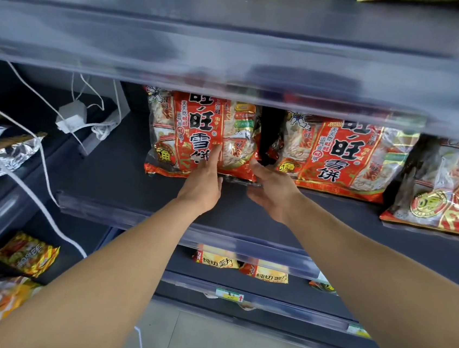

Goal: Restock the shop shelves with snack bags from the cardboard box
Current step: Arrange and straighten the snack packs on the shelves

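Observation:
A red and clear rice-cracker snack bag (199,131) stands upright on the dark middle shelf (114,178). My left hand (203,182) presses its straight fingers against the bag's lower front. My right hand (270,191) touches the bag's lower right corner with loosely bent fingers. A second bag of the same kind (340,157) stands to its right, and a third (442,187) leans at the far right. The cardboard box is out of view.
A white power adapter (71,119) with trailing white cables lies at the shelf's back left. Foil bags (1,152) sit on the left unit, yellow snack bags (27,254) below them. Small chip bags (241,265) lie on the lower shelf. The upper shelf's edge (234,61) hangs overhead.

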Action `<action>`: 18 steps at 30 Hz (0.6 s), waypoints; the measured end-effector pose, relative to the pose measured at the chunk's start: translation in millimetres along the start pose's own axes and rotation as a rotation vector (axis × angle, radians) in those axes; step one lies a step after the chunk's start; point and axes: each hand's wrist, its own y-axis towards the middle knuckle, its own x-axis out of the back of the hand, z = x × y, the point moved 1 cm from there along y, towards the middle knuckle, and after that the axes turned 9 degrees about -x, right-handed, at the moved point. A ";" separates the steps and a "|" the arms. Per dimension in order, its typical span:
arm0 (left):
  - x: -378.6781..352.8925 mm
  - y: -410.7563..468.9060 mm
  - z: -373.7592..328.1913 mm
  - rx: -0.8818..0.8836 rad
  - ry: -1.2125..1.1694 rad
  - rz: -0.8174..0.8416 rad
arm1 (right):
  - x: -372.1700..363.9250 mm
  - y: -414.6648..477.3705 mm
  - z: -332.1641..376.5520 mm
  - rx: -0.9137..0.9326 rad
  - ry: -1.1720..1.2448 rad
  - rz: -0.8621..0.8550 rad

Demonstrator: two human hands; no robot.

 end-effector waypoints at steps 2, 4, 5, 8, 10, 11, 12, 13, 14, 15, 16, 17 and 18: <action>3.5 3.1 5.8 0.008 -0.028 -0.012 | -4.6 5.0 5.0 0.008 -0.039 -0.022; 4.7 4.7 10.0 -0.007 -0.032 -0.010 | -5.9 8.8 8.6 0.020 -0.091 -0.029; 4.7 5.0 12.0 -0.016 -0.027 -0.011 | -7.3 10.3 9.2 0.025 -0.127 -0.024; 4.9 8.8 18.1 -0.047 -0.014 -0.016 | -13.6 13.2 10.4 0.048 -0.214 -0.044; 7.2 13.8 23.3 -0.069 -0.017 -0.015 | -17.9 17.1 10.9 0.057 -0.227 -0.066; 9.2 16.7 26.6 -0.083 -0.021 -0.011 | -19.5 19.1 10.5 0.054 -0.234 -0.072; 11.5 19.3 30.2 -0.095 -0.023 -0.003 | -21.0 20.6 9.6 0.051 -0.244 -0.082; 13.6 21.7 33.6 -0.106 -0.022 0.009 | -22.2 22.1 8.6 0.055 -0.255 -0.097; 15.2 23.7 36.8 -0.117 -0.018 0.023 | -23.1 23.4 7.5 0.061 -0.260 -0.112; 16.4 24.8 39.1 -0.132 -0.016 0.035 | -24.2 24.3 6.3 0.065 -0.259 -0.119; 17.4 25.3 41.4 -0.148 -0.011 0.045 | -25.6 25.2 5.0 0.068 -0.262 -0.113; 18.4 24.9 43.7 -0.162 -0.004 0.052 | -27.3 25.9 3.7 0.071 -0.270 -0.104; 19.0 23.9 47.0 -0.169 0.009 0.058 | -28.9 26.5 2.2 0.076 -0.280 -0.097</action>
